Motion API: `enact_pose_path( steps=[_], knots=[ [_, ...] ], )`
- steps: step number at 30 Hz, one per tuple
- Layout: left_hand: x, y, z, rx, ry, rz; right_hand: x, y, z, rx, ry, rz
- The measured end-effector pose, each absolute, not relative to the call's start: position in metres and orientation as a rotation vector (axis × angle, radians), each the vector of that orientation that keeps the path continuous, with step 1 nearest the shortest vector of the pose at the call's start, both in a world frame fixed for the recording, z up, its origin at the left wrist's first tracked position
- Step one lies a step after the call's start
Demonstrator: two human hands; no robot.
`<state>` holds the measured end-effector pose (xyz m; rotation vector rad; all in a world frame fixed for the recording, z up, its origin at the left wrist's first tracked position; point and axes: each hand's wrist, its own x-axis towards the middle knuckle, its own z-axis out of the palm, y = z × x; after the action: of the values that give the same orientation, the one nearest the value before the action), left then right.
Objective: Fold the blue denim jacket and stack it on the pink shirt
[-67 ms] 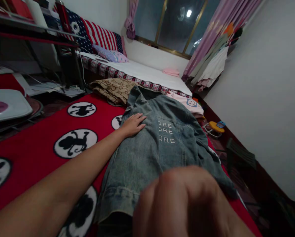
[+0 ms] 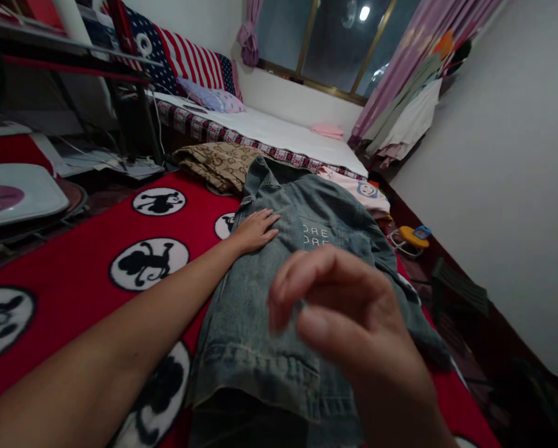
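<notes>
A faded blue denim jacket (image 2: pixel 260 286) lies spread out with its collar at the far end. White letters (image 2: pixel 315 233) show on it, partly covered. My left hand (image 2: pixel 255 230) rests flat on the jacket's upper left part, fingers stretched out. Close to the camera, my right hand (image 2: pixel 344 305) is raised above the jacket's lower half. Its fingers are curled towards the thumb, with a gap between them and nothing seen held. Under the jacket is a red blanket (image 2: pixel 96 249) with round black-and-white monkey figures.
A brown patterned cloth (image 2: pixel 218 163) and a pink garment (image 2: pixel 354 190) lie beyond the jacket. Behind stands a bed (image 2: pixel 283 127) beneath a window. A cluttered desk (image 2: pixel 68 46) is at left; a yellow stool (image 2: pixel 412 236) stands at right by the wall.
My right hand has risen away from the near edge, and its curled fingers have parted from the thumb. My left hand stays on the jacket. The view has shifted slightly.
</notes>
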<state>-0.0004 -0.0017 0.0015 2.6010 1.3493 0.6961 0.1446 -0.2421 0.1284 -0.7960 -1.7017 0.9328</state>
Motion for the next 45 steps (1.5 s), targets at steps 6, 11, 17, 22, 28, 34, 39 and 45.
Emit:
enact_pose_path(
  steps=[6, 11, 17, 22, 28, 34, 39, 45],
  knots=[
    [-0.001, 0.0, 0.0, 2.608, 1.342, 0.672, 0.134, -0.153, 0.083, -1.132, -1.981, 0.519],
    [-0.001, 0.003, -0.002, 2.618, 1.343, 0.68, 0.146, -0.139, 0.038, -1.817, -2.055, 0.104],
    [0.0, 0.004, -0.001, 2.631, 1.33, 0.661, 0.153, -0.132, 0.04, -1.996, -2.06, 0.089],
    [-0.002, 0.005, 0.004, 2.589, 1.323, 0.544, 0.168, -0.121, 0.037, -1.731, -2.069, 0.093],
    [-0.002, 0.0, 0.007, 2.568, 1.325, 0.41, 0.168, -0.125, 0.041, -1.901, -2.091, -0.152],
    [-0.003, 0.003, 0.006, 2.549, 1.312, 0.434, 0.131, -0.152, 0.052, -1.741, -2.181, -0.17],
    [-0.006, 0.017, 0.007, 2.394, 1.287, 0.601, 0.114, -0.163, 0.021, -1.713, -2.368, 0.209],
    [0.004, 0.003, -0.006, 2.53, 1.476, 0.641, 0.113, -0.171, 0.022, -1.626, -2.374, 0.311]
  ],
)
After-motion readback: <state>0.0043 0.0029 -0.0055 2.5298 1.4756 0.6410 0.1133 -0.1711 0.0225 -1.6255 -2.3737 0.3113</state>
